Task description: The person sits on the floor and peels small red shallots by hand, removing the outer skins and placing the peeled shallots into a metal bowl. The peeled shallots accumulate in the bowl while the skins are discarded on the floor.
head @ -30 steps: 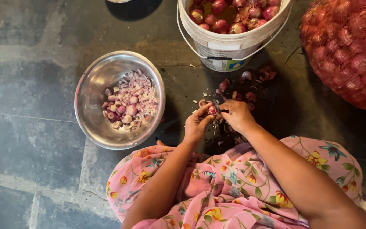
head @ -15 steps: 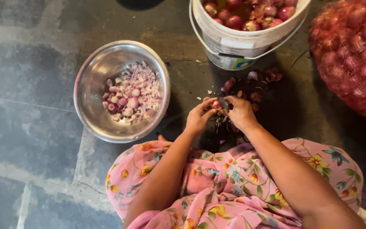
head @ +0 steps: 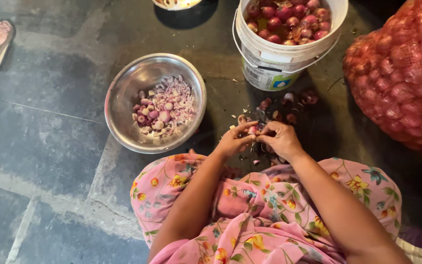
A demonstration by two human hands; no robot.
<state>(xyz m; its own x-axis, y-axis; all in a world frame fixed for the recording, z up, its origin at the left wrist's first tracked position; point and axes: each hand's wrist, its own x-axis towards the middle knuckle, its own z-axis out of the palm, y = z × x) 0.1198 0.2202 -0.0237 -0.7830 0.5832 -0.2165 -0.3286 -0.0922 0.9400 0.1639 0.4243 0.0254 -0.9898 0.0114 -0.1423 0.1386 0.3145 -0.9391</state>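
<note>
hands, left (head: 233,142) and right (head: 280,139), each grip closed on one small onion (head: 253,130).

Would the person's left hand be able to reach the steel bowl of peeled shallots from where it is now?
Probably yes. The left hand sits just beside the steel bowl, on the same side, with only bare floor between them. It is pinching a small shallot together with the right hand, so it is occupied.

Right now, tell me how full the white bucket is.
Nearly full: the white bucket stands upright, with red shallots heaped close to its rim.
</note>
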